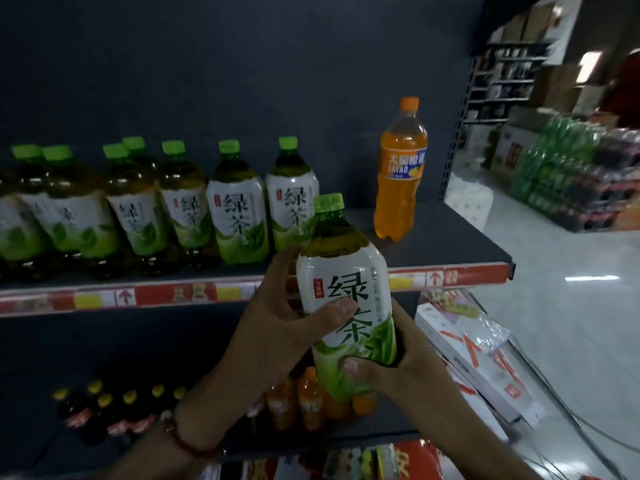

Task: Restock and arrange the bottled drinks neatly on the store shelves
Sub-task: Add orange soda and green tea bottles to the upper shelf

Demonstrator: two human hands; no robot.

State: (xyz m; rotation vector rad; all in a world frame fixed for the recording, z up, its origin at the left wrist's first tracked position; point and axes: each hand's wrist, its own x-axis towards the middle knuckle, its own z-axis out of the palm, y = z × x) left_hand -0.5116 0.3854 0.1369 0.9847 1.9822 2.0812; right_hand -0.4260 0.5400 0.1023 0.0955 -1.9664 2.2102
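Note:
A large green tea bottle [341,271] with a green cap and white-green label is held upright in front of the shelf edge. My left hand [277,317] wraps its left side with the thumb across the label. My right hand [398,362] grips its lower right part from below. Behind it, a row of several matching green tea bottles [239,206] stands on the dark upper shelf [446,237]. A single orange soda bottle [400,171] stands to the right of that row, with a gap between them.
The lower shelf carries small dark bottles with yellow caps [104,407] and orange bottles [308,400]. Flat white boxes [474,358] lean at the shelf's right end. Shrink-wrapped packs of drinks [568,168] are stacked on the pale floor at right.

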